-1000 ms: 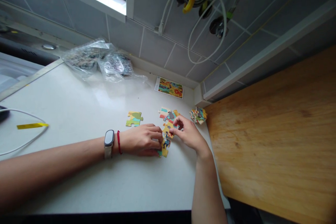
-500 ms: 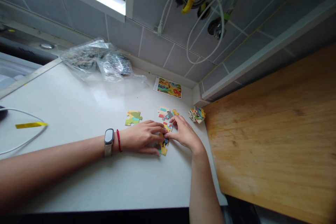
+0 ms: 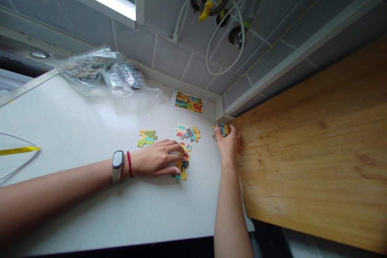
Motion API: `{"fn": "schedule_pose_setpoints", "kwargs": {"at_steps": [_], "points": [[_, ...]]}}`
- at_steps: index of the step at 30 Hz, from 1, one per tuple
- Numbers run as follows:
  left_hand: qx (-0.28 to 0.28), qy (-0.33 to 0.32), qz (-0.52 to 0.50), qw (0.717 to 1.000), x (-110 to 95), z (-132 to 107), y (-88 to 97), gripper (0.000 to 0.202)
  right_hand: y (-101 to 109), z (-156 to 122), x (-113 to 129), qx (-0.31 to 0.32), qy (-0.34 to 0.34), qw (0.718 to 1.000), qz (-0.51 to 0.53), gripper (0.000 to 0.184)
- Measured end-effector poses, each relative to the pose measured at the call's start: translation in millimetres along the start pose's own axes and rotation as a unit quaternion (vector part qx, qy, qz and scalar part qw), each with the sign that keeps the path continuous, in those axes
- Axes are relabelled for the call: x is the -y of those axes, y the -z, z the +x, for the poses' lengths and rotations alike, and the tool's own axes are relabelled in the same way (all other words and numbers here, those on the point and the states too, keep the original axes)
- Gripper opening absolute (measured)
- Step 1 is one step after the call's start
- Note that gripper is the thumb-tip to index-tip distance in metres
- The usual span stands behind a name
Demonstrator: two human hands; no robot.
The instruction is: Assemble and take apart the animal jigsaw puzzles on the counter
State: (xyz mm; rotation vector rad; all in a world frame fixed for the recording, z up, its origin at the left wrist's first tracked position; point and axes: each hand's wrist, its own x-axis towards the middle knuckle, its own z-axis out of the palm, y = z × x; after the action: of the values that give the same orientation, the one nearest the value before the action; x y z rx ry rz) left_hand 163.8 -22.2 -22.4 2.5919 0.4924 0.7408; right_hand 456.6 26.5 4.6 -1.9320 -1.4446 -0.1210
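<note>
Our left hand (image 3: 157, 160) lies flat, fingers stretched, pressing the joined puzzle strip (image 3: 182, 164) under its fingertips. Beyond them sit 1 loose green piece (image 3: 146, 138) and 1 joined cluster (image 3: 188, 132); 1 picture card (image 3: 186, 102) lies farther off. Our right hand (image 3: 229, 145) curls over the piece stack (image 3: 220, 129), beside the wooden board (image 3: 302, 149), hiding most of it, so we cannot tell whether it grips. 2 plastic bags (image 3: 90, 68) lie well beyond the left hand on the counter (image 3: 90, 129).

home kitchen: tiled wall (image 3: 169, 54), white countertop (image 3: 90, 129)
</note>
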Motion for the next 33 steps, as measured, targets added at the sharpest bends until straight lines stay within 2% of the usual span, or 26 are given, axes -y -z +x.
{"fn": "schedule_pose_setpoints", "kwargs": {"at_steps": [4, 7, 9, 11, 14, 17, 19, 21, 23, 26, 31, 33], "points": [[-0.020, 0.011, -0.003, 1.000, 2.0, -0.7, -1.0, 0.030, -4.0, 1.7, -9.9, 0.029, -0.009, 1.000, 0.003, 0.041], [-0.034, 0.005, -0.009, 0.999, 1.3, 0.0, 0.8, 0.028, -1.2, 5.4, -8.6, -0.002, -0.004, 1.000, 0.024, 0.043], [-0.040, -0.001, -0.018, 0.999, -0.1, 1.0, 3.0, 0.026, 0.5, 6.0, -1.9, -0.023, 0.019, 0.998, 0.062, 0.043], [-0.043, -0.007, -0.033, 0.998, -1.4, 2.0, 5.3, 0.026, 0.1, 1.4, 11.0, -0.010, 0.069, 0.990, 0.120, 0.044], [-0.071, 0.005, -0.049, 0.996, -1.3, 2.5, 8.1, 0.030, -5.2, -16.3, 37.4, 0.099, 0.160, 0.963, 0.192, 0.046], [-0.165, 0.064, -0.029, 0.984, 1.6, 2.3, 8.7, 0.031, -13.4, -37.1, 57.6, 0.225, 0.221, 0.926, 0.207, 0.051], [-0.235, 0.111, 0.002, 0.966, 4.4, 2.4, 7.5, 0.021, -17.7, -45.3, 61.5, 0.280, 0.237, 0.911, 0.191, 0.061], [-0.271, 0.138, 0.026, 0.952, 7.5, 2.8, 5.1, 0.011, -19.7, -47.0, 57.8, 0.304, 0.220, 0.913, 0.159, 0.069], [-0.269, 0.136, 0.028, 0.953, 10.7, 2.6, 1.6, 0.019, -20.0, -43.7, 49.6, 0.294, 0.181, 0.931, 0.114, 0.067], [-0.246, 0.128, 0.021, 0.961, 15.2, 0.7, -4.5, 0.037, -19.5, -35.9, 37.2, 0.270, 0.122, 0.954, 0.053, 0.053], [-0.168, 0.200, 0.072, 0.963, 20.0, -3.9, -14.4, 0.066, -15.6, -29.6, 34.2, 0.261, 0.093, 0.960, 0.039, 0.040], [-0.142, 0.213, 0.088, 0.963, 20.6, -4.3, -16.6, 0.070, -10.8, -29.0, 38.4, 0.270, 0.101, 0.955, 0.066, 0.039]]}}
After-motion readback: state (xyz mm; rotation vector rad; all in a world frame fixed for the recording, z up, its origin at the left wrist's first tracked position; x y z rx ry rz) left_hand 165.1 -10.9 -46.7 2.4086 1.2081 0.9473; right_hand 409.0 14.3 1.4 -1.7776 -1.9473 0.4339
